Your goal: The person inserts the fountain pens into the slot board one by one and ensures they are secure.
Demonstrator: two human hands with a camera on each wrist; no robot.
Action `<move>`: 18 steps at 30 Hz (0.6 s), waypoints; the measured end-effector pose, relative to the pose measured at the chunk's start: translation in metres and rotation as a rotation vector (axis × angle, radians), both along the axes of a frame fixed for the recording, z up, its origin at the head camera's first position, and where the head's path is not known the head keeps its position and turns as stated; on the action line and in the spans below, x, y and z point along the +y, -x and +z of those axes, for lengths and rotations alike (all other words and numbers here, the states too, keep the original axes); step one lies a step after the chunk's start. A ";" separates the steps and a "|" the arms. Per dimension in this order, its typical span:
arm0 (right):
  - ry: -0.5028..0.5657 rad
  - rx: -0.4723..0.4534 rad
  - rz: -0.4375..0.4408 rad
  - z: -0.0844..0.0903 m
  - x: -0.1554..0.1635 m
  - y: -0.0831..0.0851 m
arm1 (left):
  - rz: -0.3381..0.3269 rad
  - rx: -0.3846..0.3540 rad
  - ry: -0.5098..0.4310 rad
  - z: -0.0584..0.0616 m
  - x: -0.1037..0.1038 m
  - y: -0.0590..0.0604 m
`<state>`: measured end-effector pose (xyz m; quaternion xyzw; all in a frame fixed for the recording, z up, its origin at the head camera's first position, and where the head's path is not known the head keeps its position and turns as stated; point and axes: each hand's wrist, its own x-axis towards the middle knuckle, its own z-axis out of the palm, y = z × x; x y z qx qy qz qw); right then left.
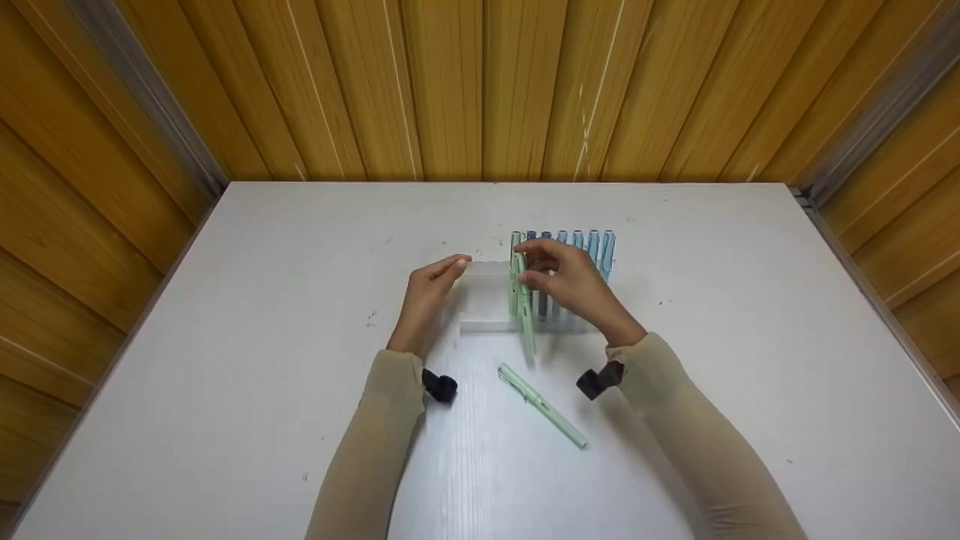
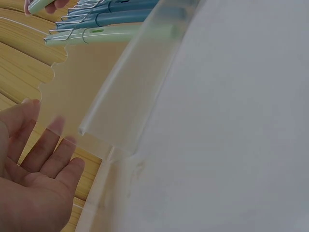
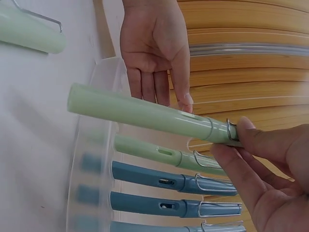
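A translucent pen stand (image 1: 487, 327) holds a row of pens on its right side in the head view. My left hand (image 1: 431, 289) pinches the stand's left edge; some fingertips show through the plastic in the left wrist view. My right hand (image 1: 570, 277) pinches a light green pen (image 3: 140, 113) near its clip end, tilted in front of the row. Behind it, another light green pen (image 3: 145, 146) rests in the stand, beside two dark blue pens (image 3: 145, 175) and several light blue pens (image 1: 607, 251). Another light green pen (image 1: 544, 406) lies on the table, nearer me.
The white table (image 1: 262, 315) carries small dark marks. Wood-patterned panels (image 1: 450, 90) rise behind it and at both sides. A small black camera (image 1: 440, 387) sits at the left wrist, and another black camera (image 1: 600, 379) at the right.
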<state>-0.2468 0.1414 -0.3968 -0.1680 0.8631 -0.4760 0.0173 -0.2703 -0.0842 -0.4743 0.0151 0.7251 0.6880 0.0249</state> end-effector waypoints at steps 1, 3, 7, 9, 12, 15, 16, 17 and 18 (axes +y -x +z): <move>0.006 0.012 -0.016 0.000 -0.001 0.000 | 0.003 0.000 0.002 0.000 0.000 0.000; 0.020 0.034 -0.043 -0.001 -0.003 0.002 | 0.006 -0.006 0.001 0.000 0.000 0.000; 0.062 0.058 -0.091 -0.002 -0.007 0.004 | 0.006 -0.030 -0.003 0.001 0.000 0.001; 0.086 0.066 -0.110 -0.002 -0.009 0.004 | 0.002 -0.039 -0.001 0.002 0.000 0.001; 0.120 0.079 -0.132 -0.003 -0.010 0.005 | -0.008 -0.045 0.008 0.010 -0.001 -0.003; 0.146 0.096 -0.145 -0.005 -0.011 0.007 | -0.016 -0.042 0.023 0.022 0.000 -0.010; 0.153 0.102 -0.148 -0.006 -0.012 0.007 | -0.015 -0.040 0.028 0.026 0.000 -0.013; 0.160 0.108 -0.149 -0.006 -0.012 0.008 | -0.015 -0.035 0.033 0.029 0.000 -0.016; 0.168 0.114 -0.147 -0.007 -0.013 0.008 | -0.012 -0.034 0.038 0.031 0.001 -0.017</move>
